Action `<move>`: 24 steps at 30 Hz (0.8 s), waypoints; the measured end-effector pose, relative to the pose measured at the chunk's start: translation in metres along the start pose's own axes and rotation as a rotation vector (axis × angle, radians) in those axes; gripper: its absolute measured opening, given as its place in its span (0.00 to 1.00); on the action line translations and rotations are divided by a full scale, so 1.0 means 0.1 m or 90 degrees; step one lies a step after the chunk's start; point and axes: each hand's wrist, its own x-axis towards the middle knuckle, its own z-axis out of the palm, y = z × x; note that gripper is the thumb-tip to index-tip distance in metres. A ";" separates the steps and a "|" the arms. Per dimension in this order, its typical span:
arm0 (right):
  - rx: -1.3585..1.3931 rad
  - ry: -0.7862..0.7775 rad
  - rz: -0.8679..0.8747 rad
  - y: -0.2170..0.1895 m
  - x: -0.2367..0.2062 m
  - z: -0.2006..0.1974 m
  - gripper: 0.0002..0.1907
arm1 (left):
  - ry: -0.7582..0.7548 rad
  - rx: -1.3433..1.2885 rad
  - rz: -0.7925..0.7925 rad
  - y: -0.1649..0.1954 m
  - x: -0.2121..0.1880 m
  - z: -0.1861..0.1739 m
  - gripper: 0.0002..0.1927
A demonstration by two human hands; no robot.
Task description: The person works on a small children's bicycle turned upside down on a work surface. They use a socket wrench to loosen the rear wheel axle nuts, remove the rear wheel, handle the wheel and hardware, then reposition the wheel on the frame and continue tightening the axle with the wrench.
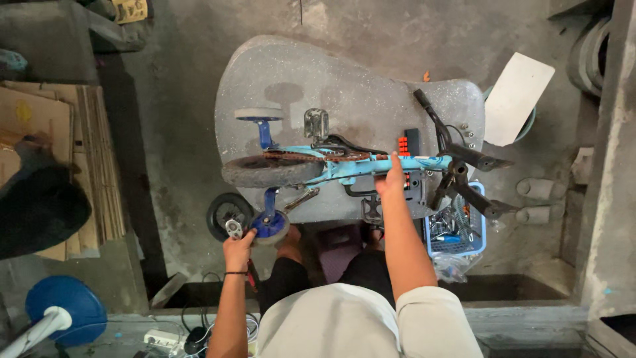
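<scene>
Blue child's bicycle [344, 166] upside down on a grey stone table [358, 73].
Right hand [392, 180] fingers clasp the frame's middle; left hand [238, 246] fingers close on the near training wheel [270, 225], beside a loose black wheel [225, 213]. Basket of parts [457, 232] sits right.

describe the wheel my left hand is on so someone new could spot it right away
Start at the grey stone table with the small light blue bike lying on it. At the bike's rear tyre, follow the blue bracket toward the near table edge to the training wheel, where the left hand holds a metal tool. It has a blue hub, unlike the black loose wheel beside it.
</scene>
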 end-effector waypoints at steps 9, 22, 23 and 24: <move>-0.812 -0.139 -0.358 -0.07 -0.49 -0.73 0.31 | 0.036 -0.033 -0.085 -0.06 -0.04 0.01 0.14; -1.000 -0.335 -0.133 1.28 -0.82 -0.76 0.52 | 0.028 0.052 -0.037 0.00 -0.07 0.04 0.17; -0.989 -0.365 -0.154 1.33 -0.86 -0.77 0.51 | 0.017 0.037 -0.050 0.00 -0.07 0.03 0.18; -0.979 -0.395 -0.177 1.35 -0.92 -0.77 0.50 | 0.022 0.040 -0.036 0.01 -0.07 0.03 0.17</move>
